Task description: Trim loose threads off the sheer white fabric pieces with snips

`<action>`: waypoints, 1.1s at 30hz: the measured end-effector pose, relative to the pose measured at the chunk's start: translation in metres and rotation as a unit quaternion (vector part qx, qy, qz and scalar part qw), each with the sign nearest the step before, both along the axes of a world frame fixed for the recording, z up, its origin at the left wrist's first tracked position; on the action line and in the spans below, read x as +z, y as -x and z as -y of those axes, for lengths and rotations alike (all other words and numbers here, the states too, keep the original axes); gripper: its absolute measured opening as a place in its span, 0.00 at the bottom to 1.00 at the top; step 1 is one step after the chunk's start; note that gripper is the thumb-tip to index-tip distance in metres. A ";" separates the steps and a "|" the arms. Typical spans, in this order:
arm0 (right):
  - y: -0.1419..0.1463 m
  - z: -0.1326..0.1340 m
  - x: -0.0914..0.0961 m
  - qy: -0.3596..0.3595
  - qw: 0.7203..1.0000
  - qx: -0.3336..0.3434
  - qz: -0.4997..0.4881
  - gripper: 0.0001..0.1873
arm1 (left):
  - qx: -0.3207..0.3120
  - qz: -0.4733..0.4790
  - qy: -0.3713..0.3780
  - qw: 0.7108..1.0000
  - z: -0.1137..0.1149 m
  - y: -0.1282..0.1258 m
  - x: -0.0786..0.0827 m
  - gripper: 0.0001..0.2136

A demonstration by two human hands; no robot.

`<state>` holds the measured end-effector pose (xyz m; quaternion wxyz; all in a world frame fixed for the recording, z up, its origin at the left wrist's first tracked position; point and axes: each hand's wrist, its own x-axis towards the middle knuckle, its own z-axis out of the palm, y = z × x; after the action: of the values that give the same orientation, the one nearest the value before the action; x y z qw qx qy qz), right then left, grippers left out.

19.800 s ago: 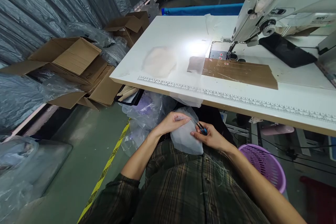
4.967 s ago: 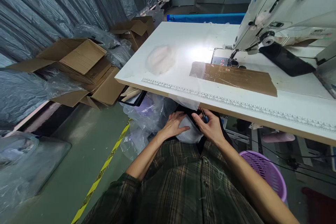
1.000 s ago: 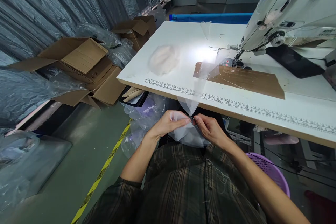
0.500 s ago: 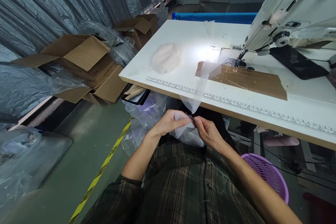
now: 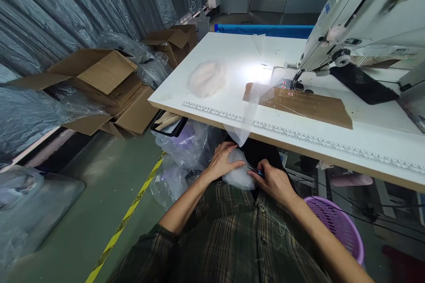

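Observation:
On my lap lies a bunch of sheer white fabric (image 5: pixel 239 173), below the front edge of the white sewing table (image 5: pixel 232 110). My left hand (image 5: pixel 224 162) rests on the bunch with its fingers pressed on it. My right hand (image 5: pixel 274 180) is closed round small blue-handled snips (image 5: pixel 257 171), the tips pointing at the fabric. A strip of the same sheer fabric (image 5: pixel 247 117) hangs from the table edge down towards my hands. The white sewing machine (image 5: pixel 358 17) stands at the right of the table.
A brown cardboard sheet (image 5: pixel 308 104) lies under the machine's needle, a black phone (image 5: pixel 363 84) beside it. Open cardboard boxes (image 5: pixel 99 84) and plastic bags (image 5: pixel 186 146) sit on the floor to the left. A purple basket (image 5: pixel 335 223) stands by my right knee. Yellow tape (image 5: pixel 129 225) marks the floor.
Both hands have dropped from in front of my chest onto my lap. The fabric, held up and pinched between them before, now lies bunched under my left hand.

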<state>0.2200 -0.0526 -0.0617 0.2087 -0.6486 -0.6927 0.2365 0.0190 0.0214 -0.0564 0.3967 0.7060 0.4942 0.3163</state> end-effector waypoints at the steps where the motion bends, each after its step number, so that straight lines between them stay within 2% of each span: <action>1: -0.003 0.000 0.001 -0.010 1.000 -0.013 0.007 0.16 | 0.015 0.016 -0.017 1.000 -0.001 0.002 0.007 0.24; 3: -0.006 -0.002 0.007 -0.027 0.998 -0.036 -0.031 0.16 | 0.030 0.078 -0.014 0.996 -0.005 0.004 0.026 0.21; 6: 0.000 -0.009 0.021 -0.047 0.984 -0.055 -0.162 0.15 | 0.028 0.174 0.045 0.983 -0.012 0.000 0.058 0.20; 9: 0.011 -0.018 0.033 -0.048 0.961 -0.070 -0.263 0.18 | 0.050 0.224 0.090 0.969 -0.015 -0.010 0.070 0.19; 11: 0.018 -0.022 0.037 -0.032 0.949 -0.085 -0.302 0.23 | 0.044 0.238 0.125 0.962 -0.010 -0.015 0.065 0.18; 14: 0.028 -0.026 0.041 -0.004 0.932 -0.084 -0.354 0.27 | -0.005 0.232 0.198 0.952 0.009 -0.014 0.047 0.18; 17: 0.035 -0.026 0.043 0.004 0.919 -0.068 -0.387 0.25 | -0.061 0.187 0.253 0.947 0.029 -0.006 0.031 0.18; 20: 0.039 -0.025 0.044 -0.011 0.921 -0.060 -0.384 0.22 | -0.094 0.155 0.282 0.942 0.036 0.004 0.023 0.16; 22: 0.039 -0.021 0.045 -0.028 0.930 -0.050 -0.362 0.21 | -0.058 0.182 0.260 0.946 0.030 0.011 0.022 0.15; 24: 0.039 -0.014 0.048 -0.034 0.941 -0.016 -0.336 0.20 | 0.001 0.232 0.202 0.951 0.018 0.018 0.025 0.23; 26: 0.039 -0.007 0.052 -0.027 0.947 0.035 -0.319 0.17 | 0.008 0.271 0.151 0.951 0.006 0.023 0.029 0.26; 31: 0.043 0.006 0.058 -0.014 0.943 0.110 -0.313 0.12 | -0.182 0.295 0.129 0.929 -0.007 0.019 0.042 0.19; 33: 0.041 0.006 0.059 -0.014 0.943 0.122 -0.310 0.11 | -0.215 0.279 0.138 0.926 -0.005 0.016 0.046 0.14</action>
<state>0.1787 -0.0590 -0.0028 0.3917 -0.4510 -0.6708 0.4396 0.0033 0.0261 -0.0102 0.6709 0.6165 0.2386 0.3361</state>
